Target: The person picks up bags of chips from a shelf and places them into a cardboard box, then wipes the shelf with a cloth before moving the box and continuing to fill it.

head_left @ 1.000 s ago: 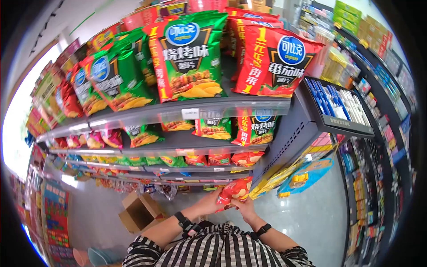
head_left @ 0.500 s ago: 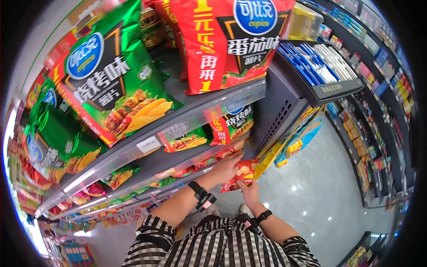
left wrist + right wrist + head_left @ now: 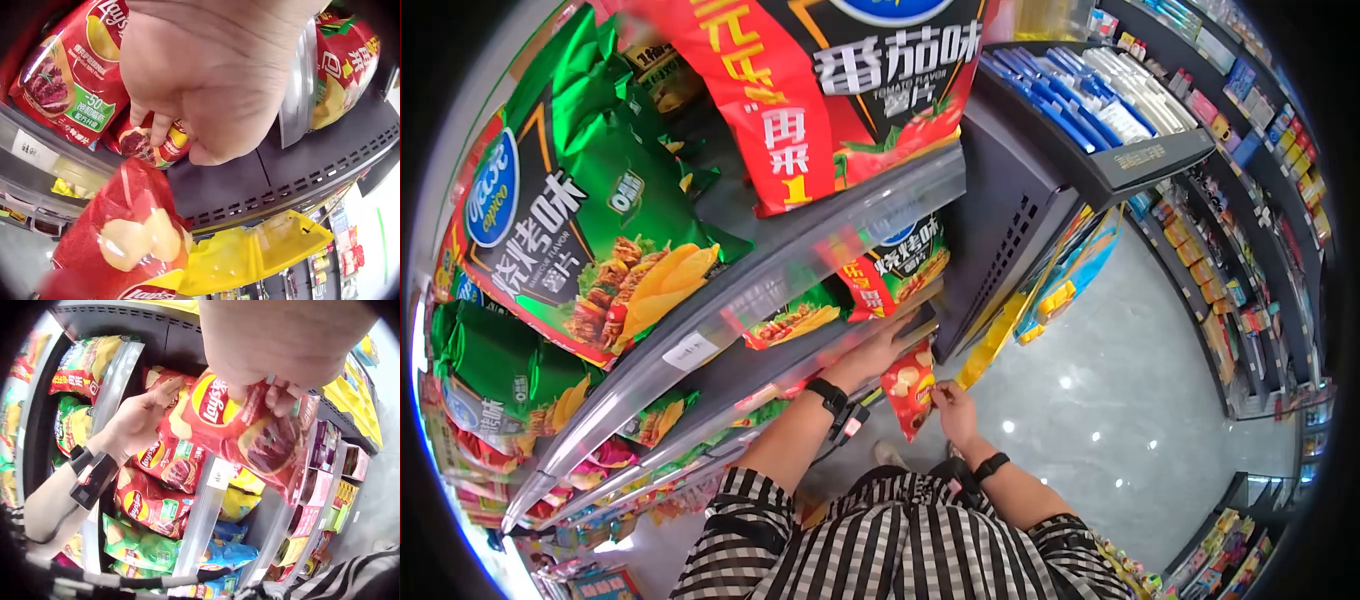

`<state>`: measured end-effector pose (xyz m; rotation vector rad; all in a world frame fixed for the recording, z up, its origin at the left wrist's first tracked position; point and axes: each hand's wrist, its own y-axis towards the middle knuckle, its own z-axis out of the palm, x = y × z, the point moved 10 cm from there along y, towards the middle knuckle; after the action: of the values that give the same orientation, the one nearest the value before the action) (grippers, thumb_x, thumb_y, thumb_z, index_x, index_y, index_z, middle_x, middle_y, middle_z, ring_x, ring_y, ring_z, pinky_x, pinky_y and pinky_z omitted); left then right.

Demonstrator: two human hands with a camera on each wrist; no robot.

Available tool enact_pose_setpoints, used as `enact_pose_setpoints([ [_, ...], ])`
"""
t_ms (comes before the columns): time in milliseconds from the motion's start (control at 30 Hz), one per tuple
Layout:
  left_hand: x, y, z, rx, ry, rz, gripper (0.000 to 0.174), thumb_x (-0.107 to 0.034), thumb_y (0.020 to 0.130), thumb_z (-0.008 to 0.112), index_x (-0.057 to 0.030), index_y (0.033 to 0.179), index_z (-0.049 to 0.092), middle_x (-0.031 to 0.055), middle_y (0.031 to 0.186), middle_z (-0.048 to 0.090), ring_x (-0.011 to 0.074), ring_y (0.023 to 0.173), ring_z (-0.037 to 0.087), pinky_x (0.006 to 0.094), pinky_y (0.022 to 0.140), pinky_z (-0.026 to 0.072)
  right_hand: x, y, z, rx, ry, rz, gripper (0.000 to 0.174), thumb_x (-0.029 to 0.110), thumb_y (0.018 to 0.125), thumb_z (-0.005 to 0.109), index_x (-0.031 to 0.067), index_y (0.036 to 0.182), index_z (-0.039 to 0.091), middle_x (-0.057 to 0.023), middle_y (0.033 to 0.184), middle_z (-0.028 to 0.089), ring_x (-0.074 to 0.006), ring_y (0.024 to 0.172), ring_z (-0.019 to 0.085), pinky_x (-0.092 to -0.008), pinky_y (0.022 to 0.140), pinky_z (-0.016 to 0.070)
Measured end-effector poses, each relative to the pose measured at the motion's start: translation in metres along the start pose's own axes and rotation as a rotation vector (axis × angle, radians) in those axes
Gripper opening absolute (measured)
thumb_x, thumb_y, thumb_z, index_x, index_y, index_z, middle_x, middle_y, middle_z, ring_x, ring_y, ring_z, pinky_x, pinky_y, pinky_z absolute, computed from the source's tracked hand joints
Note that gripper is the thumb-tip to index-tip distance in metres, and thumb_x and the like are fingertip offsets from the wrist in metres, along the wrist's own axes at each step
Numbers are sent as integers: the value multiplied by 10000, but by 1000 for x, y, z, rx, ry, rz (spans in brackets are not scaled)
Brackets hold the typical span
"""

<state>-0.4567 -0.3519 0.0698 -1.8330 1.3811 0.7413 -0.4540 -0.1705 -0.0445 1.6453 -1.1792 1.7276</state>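
My right hand (image 3: 955,412) pinches the edge of a red Lay's potato chip bag (image 3: 908,390), which hangs in front of the shelf's right end. In the right wrist view this bag (image 3: 209,428) shows its yellow logo and a picture of meat. My left hand (image 3: 868,358) is inside a lower shelf, partly hidden by the shelf above. Seen from the left wrist, its extended fingers (image 3: 161,128) touch another red chip bag (image 3: 135,145) lying on the dark shelf board. An upright red Lay's bag (image 3: 78,69) stands beside that hand.
Large green bags (image 3: 590,230) and a red tomato-flavour bag (image 3: 850,100) fill the top shelf. Its clear front rail (image 3: 800,275) runs above my left forearm. A tray of blue and white packets (image 3: 1100,95) juts out at the right. Yellow hanging packaging (image 3: 1000,335) borders the aisle floor (image 3: 1090,370).
My left hand has left the held chip bag and reached into the lower shelf. My right hand keeps the bag, which now hangs more upright. The view has moved closer to the shelf's right end.
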Motion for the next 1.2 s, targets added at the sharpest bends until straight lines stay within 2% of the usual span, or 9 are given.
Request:
enact_pose_setpoints([
  [167, 34, -2, -11, -65, 217, -146, 437, -100, 828, 416, -45, 1261, 429, 232, 1046, 572, 290, 803, 586, 385, 679, 437, 42, 13, -6, -112, 178, -134, 52, 25, 842, 548, -19, 870, 546, -62, 712, 580, -116, 648, 554, -248, 597, 442],
  [300, 39, -3, -15, -118, 271, -218, 335, -134, 821, 402, -45, 1118, 527, 235, 1022, 569, 391, 927, 551, 457, 790, 438, 70, 24, -11, -214, 32, -219, 59, 33, 844, 539, -16, 853, 508, -80, 707, 554, -149, 635, 549, -274, 586, 438],
  [367, 20, -3, -22, -220, 245, -32, 320, -140, 816, 463, -13, 1104, 521, 246, 883, 585, 362, 756, 573, 426, 655, 443, 84, 36, -1, -221, 56, -226, 64, 36, 836, 543, -11, 849, 501, -90, 709, 554, -153, 628, 544, -278, 583, 436],
  [533, 3, -20, -34, -258, 384, -113, 291, -154, 811, 489, -2, 1054, 543, 241, 878, 589, 381, 768, 574, 434, 666, 450, 112, 57, 12, -281, -114, -337, 98, -18, 812, 510, -9, 910, 512, -108, 748, 567, -186, 685, 578, -286, 631, 445],
  [767, 11, -33, -35, -375, 319, -140, 298, -148, 796, 536, 12, 1047, 539, 218, 955, 585, 377, 870, 564, 431, 754, 451, 134, 67, 20, -394, -391, -305, 225, 2, 791, 483, -15, 1015, 484, -236, 1042, 491, -412, 956, 468, -440, 800, 387],
  [900, 6, -50, -27, -458, 198, -165, 392, -124, 777, 564, 17, 1136, 492, 201, 983, 590, 371, 917, 560, 428, 793, 451, 137, 72, 20, -483, -543, -415, 251, 11, 778, 494, -17, 1026, 463, -249, 1071, 469, -421, 1005, 435, -469, 822, 361],
  [967, -22, -57, -20, -565, 209, 77, 518, -98, 763, 564, 27, 1232, 382, 224, 1062, 562, 394, 949, 550, 432, 816, 453, 138, 74, 16, -531, -571, -418, 206, 26, 791, 507, -15, 988, 467, -236, 1058, 470, -418, 1031, 410, -474, 869, 334],
  [1100, -19, -41, 11, -478, 218, 43, 659, -96, 753, 535, 48, 1301, 199, 324, 1219, 418, 445, 1022, 506, 455, 838, 444, 148, 75, 13, -536, -446, -512, 242, -11, 772, 495, -20, 1013, 474, -258, 1020, 469, -443, 957, 435, -470, 812, 367],
  [1200, 12, -15, 21, -347, 91, -132, 569, -129, 759, 538, 68, 1237, 300, 326, 1140, 481, 440, 986, 527, 464, 821, 449, 129, 79, 15, -442, -417, -419, 283, -18, 779, 504, -19, 1060, 465, -213, 989, 477, -375, 861, 498, -414, 750, 415],
])
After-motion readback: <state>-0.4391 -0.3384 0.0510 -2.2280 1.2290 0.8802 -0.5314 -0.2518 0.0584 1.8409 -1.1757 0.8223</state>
